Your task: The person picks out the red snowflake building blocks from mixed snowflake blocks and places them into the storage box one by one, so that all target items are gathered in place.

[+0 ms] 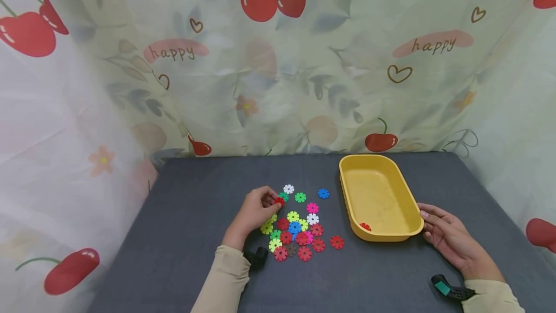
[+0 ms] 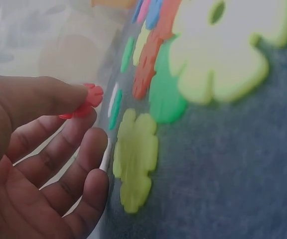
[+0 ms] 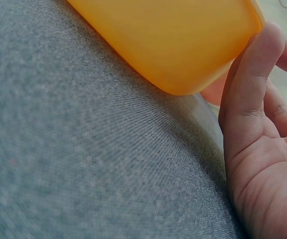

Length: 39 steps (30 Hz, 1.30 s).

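Note:
My left hand (image 1: 256, 210) pinches a red snowflake disc (image 2: 94, 94) between thumb and forefinger, with the other fingers loosely bent in the left wrist view. It is at the left of a spread of notched plastic discs, over a green disc (image 1: 284, 197) and near a white disc (image 1: 288, 189). To the right stands a yellow plastic tray (image 1: 380, 197); one red disc (image 1: 365, 227) lies inside at its near left corner. Beside the tray's near right corner is my right hand (image 1: 451, 238), its thumb touching the rim and its fingers relaxed.
Several red, yellow, blue, pink, white and green discs, some overlapping, lie left of the tray, with a lone red disc (image 1: 337, 242) nearest it. A dark grey cloth (image 1: 195, 197) covers the table. A printed curtain (image 1: 286, 86) hangs behind.

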Each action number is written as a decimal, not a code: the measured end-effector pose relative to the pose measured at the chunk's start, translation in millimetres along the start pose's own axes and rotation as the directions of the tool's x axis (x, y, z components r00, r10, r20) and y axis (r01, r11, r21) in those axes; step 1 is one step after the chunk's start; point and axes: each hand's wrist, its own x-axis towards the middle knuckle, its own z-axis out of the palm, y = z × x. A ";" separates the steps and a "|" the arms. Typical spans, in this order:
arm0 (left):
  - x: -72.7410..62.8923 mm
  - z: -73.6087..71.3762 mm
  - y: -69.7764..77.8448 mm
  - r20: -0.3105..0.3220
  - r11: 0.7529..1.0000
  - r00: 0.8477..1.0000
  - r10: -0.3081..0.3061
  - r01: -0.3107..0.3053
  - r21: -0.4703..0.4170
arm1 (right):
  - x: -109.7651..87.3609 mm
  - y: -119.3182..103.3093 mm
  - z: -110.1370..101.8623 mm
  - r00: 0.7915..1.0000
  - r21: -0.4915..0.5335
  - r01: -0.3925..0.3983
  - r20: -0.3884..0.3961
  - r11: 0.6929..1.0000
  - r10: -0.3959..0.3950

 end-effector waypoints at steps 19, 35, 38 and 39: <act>4.6 34.4 36.5 0.083 0.992 0.991 0.101 -0.094 -0.084 | -0.1 1.9 -1.9 1.000 -0.012 -0.011 -0.022 1.000 0.010; 10.9 75.2 76.3 0.108 0.974 0.987 0.117 -0.093 -0.209 | 0.5 1.6 -0.9 0.999 -0.049 0.000 -0.036 0.999 -0.002; 11.6 82.0 83.1 0.116 0.966 0.984 0.137 -0.107 -0.236 | 0.7 1.1 -0.8 0.999 -0.045 0.000 -0.032 0.999 -0.002; 11.8 84.3 85.2 0.120 0.963 0.983 0.141 -0.108 -0.248 | 0.7 0.9 -0.8 1.000 -0.044 0.001 -0.029 0.999 -0.002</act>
